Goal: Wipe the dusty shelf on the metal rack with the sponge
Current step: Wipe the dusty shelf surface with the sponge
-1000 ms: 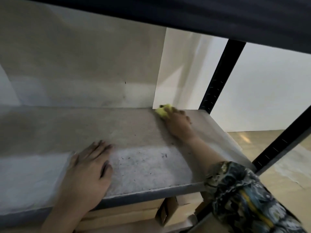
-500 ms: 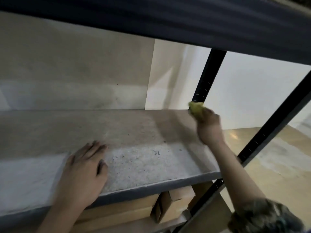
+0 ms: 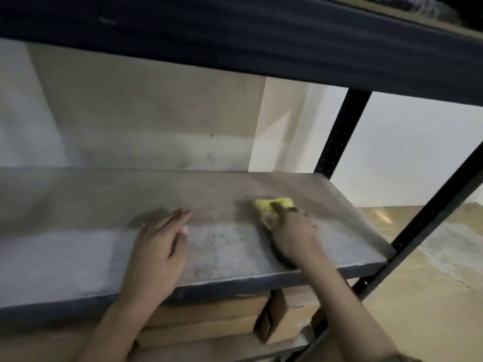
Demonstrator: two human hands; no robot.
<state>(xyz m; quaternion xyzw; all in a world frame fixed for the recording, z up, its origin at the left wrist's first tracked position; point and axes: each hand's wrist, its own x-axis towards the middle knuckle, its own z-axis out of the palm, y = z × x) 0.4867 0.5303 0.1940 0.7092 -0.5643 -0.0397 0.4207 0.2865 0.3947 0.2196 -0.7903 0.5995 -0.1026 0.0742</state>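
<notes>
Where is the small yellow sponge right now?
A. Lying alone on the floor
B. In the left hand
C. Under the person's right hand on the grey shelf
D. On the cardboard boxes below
C: the yellow sponge sits under the right hand on the grey shelf.

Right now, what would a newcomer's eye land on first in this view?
The yellow sponge, bright against the grey shelf, gripped under the right hand toward the shelf's right end. Next, the left hand lying flat near the front edge, with dark specks of dirt on the pale patch between the two hands. Cardboard boxes sit on the level below.
</notes>
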